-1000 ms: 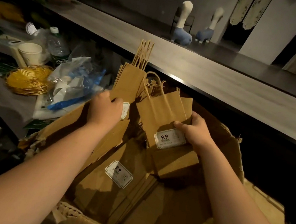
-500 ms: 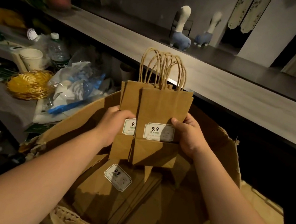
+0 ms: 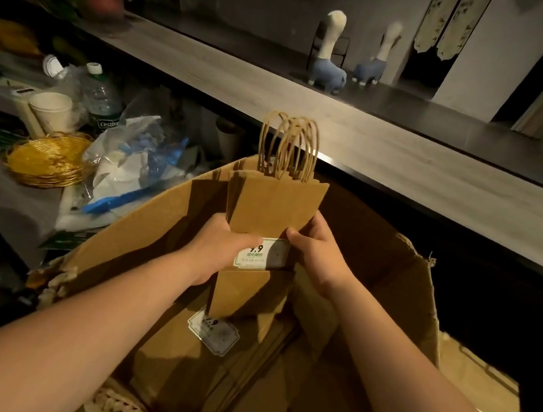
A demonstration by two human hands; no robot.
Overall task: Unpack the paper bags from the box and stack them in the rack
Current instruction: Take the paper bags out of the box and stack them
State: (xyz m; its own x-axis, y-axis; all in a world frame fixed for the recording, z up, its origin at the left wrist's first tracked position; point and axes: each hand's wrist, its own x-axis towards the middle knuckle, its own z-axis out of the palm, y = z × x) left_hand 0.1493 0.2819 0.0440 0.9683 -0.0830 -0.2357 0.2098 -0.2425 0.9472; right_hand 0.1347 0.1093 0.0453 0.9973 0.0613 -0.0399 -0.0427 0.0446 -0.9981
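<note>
Worktop (image 3: 422, 177) runs long across the far side, its near edge just behind a big cardboard box (image 3: 401, 281) that stands open below the camera, flaps splayed so both arms can reach in. More flat paper bags (image 3: 208, 363) lie piled on the box floor toward its left side, one with a white label facing up, so unpacking is judged far from done. A lower side shelf (image 3: 18, 207) at the left carries clutter: a gold wire basket (image 3: 45, 158), crumpled plastic wrap (image 3: 131, 159), a water bottle (image 3: 102, 104) and a paper cup (image 3: 51, 109). Two blue and white figurines (image 3: 329, 61) stand at the worktop's far edge. Above the box, a small bundle (image 3: 275, 206) of bags is held upright, handles on top, probably to square the edges before carrying. The left hand (image 3: 219, 247) grips its left edge, thumb across the front label; the right hand (image 3: 318, 246) clasps the right edge, fingers (image 3: 297, 235) curled onto the face. Holding from both sides keeps the loose bags aligned. No rack shows in this view.
</note>
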